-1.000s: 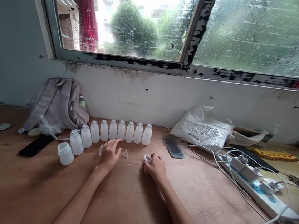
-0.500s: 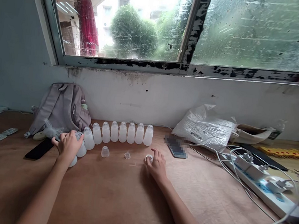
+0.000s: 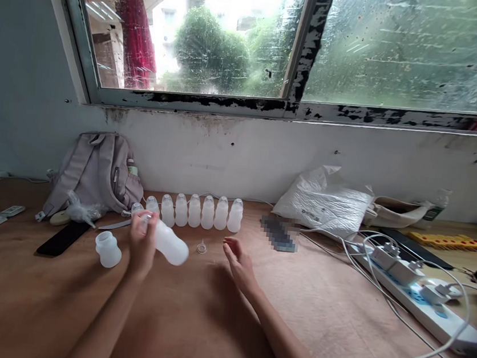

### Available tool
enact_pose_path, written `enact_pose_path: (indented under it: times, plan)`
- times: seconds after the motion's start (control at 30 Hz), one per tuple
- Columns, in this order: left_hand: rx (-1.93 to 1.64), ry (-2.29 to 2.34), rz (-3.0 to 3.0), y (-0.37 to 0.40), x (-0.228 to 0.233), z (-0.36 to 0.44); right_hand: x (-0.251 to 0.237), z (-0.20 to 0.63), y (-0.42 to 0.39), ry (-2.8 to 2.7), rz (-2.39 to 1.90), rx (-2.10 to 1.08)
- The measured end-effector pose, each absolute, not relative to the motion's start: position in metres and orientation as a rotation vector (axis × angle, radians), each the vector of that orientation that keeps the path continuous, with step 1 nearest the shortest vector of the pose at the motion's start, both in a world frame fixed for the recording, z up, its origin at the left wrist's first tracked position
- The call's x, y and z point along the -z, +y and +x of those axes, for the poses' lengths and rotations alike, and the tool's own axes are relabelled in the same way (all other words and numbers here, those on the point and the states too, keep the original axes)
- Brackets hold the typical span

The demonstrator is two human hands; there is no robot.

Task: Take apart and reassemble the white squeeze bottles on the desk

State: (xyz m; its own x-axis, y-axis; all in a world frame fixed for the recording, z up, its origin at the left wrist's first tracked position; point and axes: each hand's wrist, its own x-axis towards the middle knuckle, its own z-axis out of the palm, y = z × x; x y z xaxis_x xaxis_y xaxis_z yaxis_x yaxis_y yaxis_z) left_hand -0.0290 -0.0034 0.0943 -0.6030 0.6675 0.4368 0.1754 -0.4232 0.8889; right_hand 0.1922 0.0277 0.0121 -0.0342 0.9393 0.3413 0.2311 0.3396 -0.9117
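Observation:
My left hand (image 3: pixel 143 243) grips a white translucent bottle (image 3: pixel 169 243) near its neck and holds it tilted, base pointing right, above the wooden table (image 3: pixel 204 324). My right hand (image 3: pixel 238 262) hovers just to the right, palm up, fingers apart, holding nothing. A small clear nipple piece (image 3: pixel 201 248) lies on the table between the hands. Behind them stands a row of capped white bottles (image 3: pixel 200 211). An open bottle without a cap (image 3: pixel 107 249) stands to the left of my left hand.
A grey backpack (image 3: pixel 95 174) leans on the wall at the left, with a black phone (image 3: pixel 62 238) in front of it. At the right lie a white plastic bag (image 3: pixel 326 203), a power strip (image 3: pixel 418 297) with cables, and a yellow strip (image 3: pixel 447 241).
My left hand took a bottle from the left end of the row, lifted it and tilted it toward the middle. My right hand left the small white ring and turned palm up.

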Motion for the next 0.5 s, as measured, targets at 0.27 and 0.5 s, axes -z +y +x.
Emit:
enact_pose_path:
  times: [0.27,0.5]
  plan:
    - [-1.908,1.009,0.526,0.017,-0.030,0.057,-0.022,0.168,0.001,-1.314,-0.901,-1.783]
    - [-1.820,1.034,0.415,0.030,-0.014,0.042,-0.017,0.161,-0.001,-1.716,-1.139,-1.231]
